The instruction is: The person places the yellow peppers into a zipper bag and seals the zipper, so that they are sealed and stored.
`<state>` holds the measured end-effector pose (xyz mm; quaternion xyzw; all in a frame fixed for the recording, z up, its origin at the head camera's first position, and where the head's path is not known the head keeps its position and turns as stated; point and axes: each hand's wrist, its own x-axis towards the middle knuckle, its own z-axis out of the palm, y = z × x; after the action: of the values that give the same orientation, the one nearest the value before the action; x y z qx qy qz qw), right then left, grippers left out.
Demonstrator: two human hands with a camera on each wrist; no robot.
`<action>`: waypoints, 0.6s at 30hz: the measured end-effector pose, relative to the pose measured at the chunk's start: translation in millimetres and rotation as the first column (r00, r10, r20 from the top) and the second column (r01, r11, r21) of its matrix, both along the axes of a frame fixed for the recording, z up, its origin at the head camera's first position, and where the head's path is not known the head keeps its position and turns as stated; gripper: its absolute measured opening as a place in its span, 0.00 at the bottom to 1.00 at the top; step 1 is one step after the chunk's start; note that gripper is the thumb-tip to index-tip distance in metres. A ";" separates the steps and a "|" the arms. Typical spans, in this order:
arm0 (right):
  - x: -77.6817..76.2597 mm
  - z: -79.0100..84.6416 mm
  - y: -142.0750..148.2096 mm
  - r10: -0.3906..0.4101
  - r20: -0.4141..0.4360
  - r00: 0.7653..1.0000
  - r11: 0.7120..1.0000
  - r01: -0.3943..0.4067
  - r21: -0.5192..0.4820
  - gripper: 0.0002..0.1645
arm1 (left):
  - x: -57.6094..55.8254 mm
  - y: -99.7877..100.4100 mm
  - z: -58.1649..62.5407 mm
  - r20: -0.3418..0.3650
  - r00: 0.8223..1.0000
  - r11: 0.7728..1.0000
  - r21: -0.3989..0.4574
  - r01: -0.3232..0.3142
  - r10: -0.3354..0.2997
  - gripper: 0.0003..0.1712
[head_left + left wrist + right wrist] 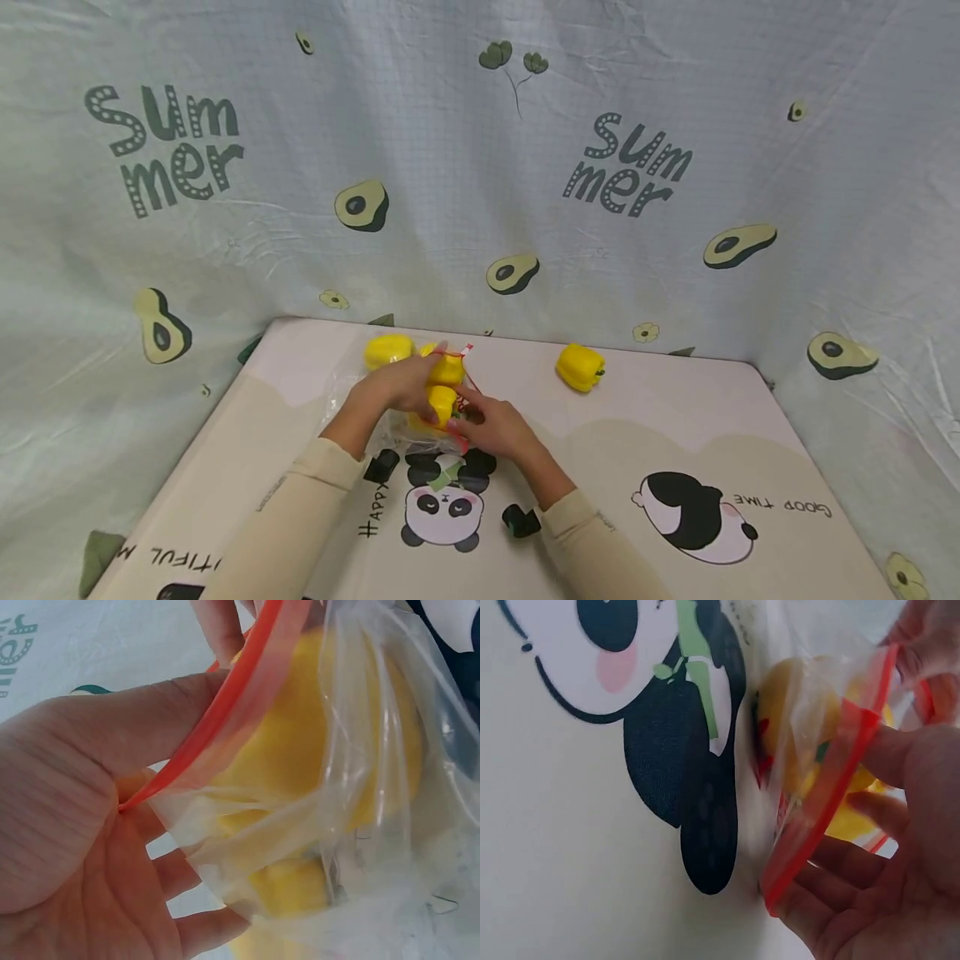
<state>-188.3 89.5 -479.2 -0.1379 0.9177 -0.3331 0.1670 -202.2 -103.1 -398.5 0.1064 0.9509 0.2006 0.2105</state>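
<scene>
A clear plastic zip bag (pixel 375 847) with a red zip edge (pixel 832 799) lies toward the back of the table, yellow bell peppers (pixel 442 402) showing in it and at its mouth. My left hand (pixel 403 385) grips the bag's rim, thumb along the red edge and fingers behind the film. On the other side, my right hand (pixel 495 423) holds the rim too, its thumb and fingers at the red edge beside a bell pepper. Behind the left hand, another yellow bell pepper (pixel 388 350) lies at the back.
Farther right, a single yellow bell pepper (pixel 580 367) lies apart near the table's back edge. The pale table (pixel 600 492) carries printed pandas and lettering. A hanging sheet (pixel 435 125) with avocado prints closes off the back and sides.
</scene>
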 end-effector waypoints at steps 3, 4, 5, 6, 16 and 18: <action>1.3 -0.5 -1.4 -0.020 0.007 1.000 1.000 0.020 0.003 0.38 | 2.6 -1.2 -5.2 -0.008 1.000 1.000 0.008 -0.002 0.002 0.67; 1.5 -0.7 -2.8 -0.021 -0.002 1.000 1.000 0.021 0.011 0.38 | 3.9 -1.9 -7.2 -0.018 1.000 1.000 0.002 -0.003 0.003 0.68; 1.9 -0.5 -4.4 -0.020 -0.012 1.000 1.000 0.021 0.021 0.39 | 5.1 -2.1 -9.3 -0.027 1.000 1.000 -0.004 -0.007 0.007 0.69; 2.4 -0.3 -6.2 -0.019 -0.021 1.000 0.999 0.020 0.033 0.39 | 6.5 -2.0 -11.6 -0.035 0.999 1.000 -0.003 -0.011 0.011 0.70; 7.9 3.1 -18.1 0.004 -0.067 0.998 0.996 0.002 0.093 0.41 | 17.8 0.8 -30.5 -0.135 0.991 1.000 0.003 0.006 -0.005 0.67; 7.8 3.6 -18.4 0.001 -0.076 0.997 0.996 0.005 0.085 0.41 | 18.7 0.5 -31.9 -0.142 0.990 1.000 0.001 0.011 -0.011 0.68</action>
<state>-180.5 71.1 -475.6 -0.1424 0.9368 -0.2884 0.1373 -183.5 -102.6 -430.3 0.1258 0.9626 0.1924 0.1432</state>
